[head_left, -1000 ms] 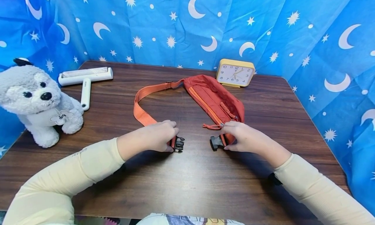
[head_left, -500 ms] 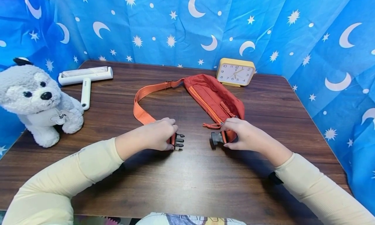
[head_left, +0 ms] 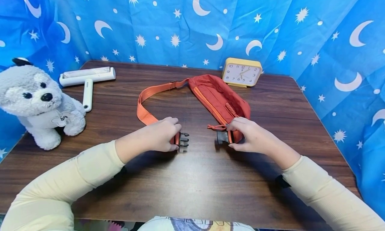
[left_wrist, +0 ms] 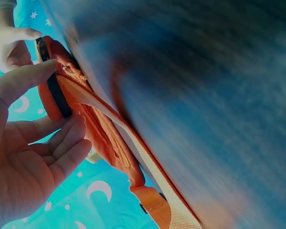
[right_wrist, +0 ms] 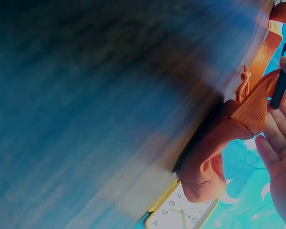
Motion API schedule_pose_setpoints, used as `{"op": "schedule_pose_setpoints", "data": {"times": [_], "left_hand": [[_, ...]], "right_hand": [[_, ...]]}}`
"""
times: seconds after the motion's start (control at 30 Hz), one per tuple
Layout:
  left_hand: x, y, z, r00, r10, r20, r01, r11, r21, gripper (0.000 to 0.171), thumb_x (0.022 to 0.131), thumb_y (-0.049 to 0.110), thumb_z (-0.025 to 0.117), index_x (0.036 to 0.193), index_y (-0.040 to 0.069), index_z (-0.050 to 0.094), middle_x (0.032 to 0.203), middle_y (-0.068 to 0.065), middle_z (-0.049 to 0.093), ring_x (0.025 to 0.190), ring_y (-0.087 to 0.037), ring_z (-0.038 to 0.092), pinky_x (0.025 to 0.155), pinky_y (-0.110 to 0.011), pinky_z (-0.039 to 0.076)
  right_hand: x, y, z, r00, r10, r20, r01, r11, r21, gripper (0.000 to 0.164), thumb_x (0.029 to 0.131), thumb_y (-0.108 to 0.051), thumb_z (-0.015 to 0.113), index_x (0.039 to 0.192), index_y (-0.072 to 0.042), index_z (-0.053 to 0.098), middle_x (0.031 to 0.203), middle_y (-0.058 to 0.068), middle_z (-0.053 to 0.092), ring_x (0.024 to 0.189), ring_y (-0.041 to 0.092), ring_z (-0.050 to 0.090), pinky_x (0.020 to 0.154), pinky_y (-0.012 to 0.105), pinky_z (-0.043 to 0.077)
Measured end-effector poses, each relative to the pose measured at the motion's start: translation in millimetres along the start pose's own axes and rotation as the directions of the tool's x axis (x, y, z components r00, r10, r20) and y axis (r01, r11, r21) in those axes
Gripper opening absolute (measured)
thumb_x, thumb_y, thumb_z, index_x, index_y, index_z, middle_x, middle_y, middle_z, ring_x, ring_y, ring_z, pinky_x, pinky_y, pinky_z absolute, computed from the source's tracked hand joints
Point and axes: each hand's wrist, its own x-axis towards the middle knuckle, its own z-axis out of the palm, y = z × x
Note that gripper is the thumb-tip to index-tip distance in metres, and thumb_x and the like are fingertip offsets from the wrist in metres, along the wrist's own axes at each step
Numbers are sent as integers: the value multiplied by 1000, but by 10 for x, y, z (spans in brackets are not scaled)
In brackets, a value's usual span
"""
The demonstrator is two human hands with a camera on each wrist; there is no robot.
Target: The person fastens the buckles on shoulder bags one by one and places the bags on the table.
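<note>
A red waist bag (head_left: 215,95) lies on the table, its orange strap (head_left: 145,100) looping round to the left. My left hand (head_left: 160,134) pinches the black pronged buckle half (head_left: 183,140) at the strap's end; in the left wrist view, thumb and fingers hold its edges. On the other side, my right hand (head_left: 251,135) grips the black socket half (head_left: 222,137) between thumb and fingers, close to the bag's near end. The two halves face each other with a gap between them. Fingers partly cover both pieces.
A plush dog (head_left: 42,100) sits at the left of the wooden table (head_left: 192,187). Behind it lies a white lint roller (head_left: 87,79). A yellow clock (head_left: 242,72) stands at the back, close to the bag. Blue star-and-moon cloth (head_left: 168,20) hangs around the table.
Both hands and buckle halves have shifted slightly up in the head view. The socket half has tilted, its opening turning toward the pronged half. The gap between them is about the same.
</note>
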Motion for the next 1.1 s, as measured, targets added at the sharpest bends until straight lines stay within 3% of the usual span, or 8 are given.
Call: {"op": "schedule_pose_setpoints", "data": {"times": [0.7, 1.1], "left_hand": [[1, -11, 31, 993, 33, -114, -35, 999, -17, 32, 72, 29, 77, 82, 8, 55, 76, 0, 43, 71, -19, 44, 63, -32, 39], [3, 4, 34, 991, 41, -125, -43, 999, -11, 33, 73, 30, 76, 85, 7, 57, 78, -1, 44, 72, -19, 45, 65, -32, 40]], "right_hand": [[34, -50, -13, 999, -20, -46, 19, 1000, -25, 40, 68, -20, 79, 98, -3, 58, 93, 3, 57, 86, 15, 53, 74, 34, 46], [21, -63, -3, 998, -19, -58, 18, 999, -28, 41, 68, -20, 80, 98, -3, 58, 94, 3, 57, 84, 15, 53, 73, 34, 47]]}}
